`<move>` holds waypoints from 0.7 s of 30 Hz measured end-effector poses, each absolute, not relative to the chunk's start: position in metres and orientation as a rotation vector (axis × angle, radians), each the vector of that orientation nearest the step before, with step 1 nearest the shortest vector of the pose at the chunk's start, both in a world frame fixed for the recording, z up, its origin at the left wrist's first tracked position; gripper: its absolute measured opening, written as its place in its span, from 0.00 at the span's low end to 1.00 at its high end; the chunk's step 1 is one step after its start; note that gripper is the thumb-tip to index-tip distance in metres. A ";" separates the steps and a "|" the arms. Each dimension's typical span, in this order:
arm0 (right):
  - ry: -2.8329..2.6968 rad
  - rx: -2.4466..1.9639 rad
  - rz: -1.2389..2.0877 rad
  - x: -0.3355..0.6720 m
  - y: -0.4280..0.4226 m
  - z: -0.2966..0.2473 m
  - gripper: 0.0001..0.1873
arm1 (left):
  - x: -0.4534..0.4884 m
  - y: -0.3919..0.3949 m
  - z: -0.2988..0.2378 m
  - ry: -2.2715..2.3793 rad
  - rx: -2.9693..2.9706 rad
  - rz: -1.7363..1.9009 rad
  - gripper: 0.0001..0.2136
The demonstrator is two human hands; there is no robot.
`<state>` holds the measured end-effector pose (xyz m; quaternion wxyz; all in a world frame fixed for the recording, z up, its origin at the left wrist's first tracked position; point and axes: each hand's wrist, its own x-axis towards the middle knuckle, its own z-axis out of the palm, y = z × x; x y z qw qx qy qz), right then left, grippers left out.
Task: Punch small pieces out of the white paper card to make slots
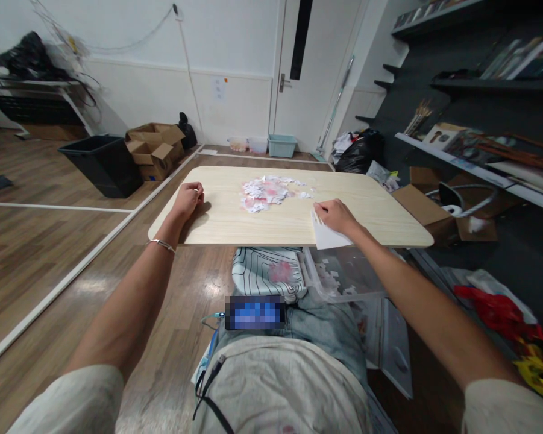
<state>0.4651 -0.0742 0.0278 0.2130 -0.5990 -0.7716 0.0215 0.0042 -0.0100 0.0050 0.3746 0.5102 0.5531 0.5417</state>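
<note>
A low, light wooden table (235, 223) stands in front of me. A heap of small white and pink puzzle pieces (269, 193) lies on its middle. My left hand (188, 198) rests on the table's left side, fingers curled shut, apparently empty. My right hand (337, 216) lies near the table's front right edge, fingers closed on a white card (328, 236) that juts over the edge. The heap lies between the two hands, a little farther away.
Under the table's right front sits a clear plastic box (343, 280) with several pieces inside. A black bin (103, 163) and cardboard boxes (156, 147) stand on the floor at left. Shelves (483, 163) line the right wall. A black bag (361, 150) lies behind the table.
</note>
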 end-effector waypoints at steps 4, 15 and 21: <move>-2.051 -1.675 0.022 0.469 -0.073 0.029 0.29 | 0.005 -0.011 0.005 1.408 1.316 1.394 0.11; -2.134 -1.821 -0.058 0.471 -0.072 0.032 0.28 | 0.002 -0.007 0.001 1.398 1.361 1.392 0.11; -2.146 -1.688 -0.035 0.470 -0.075 0.031 0.30 | 0.001 -0.007 0.000 1.395 1.354 1.401 0.11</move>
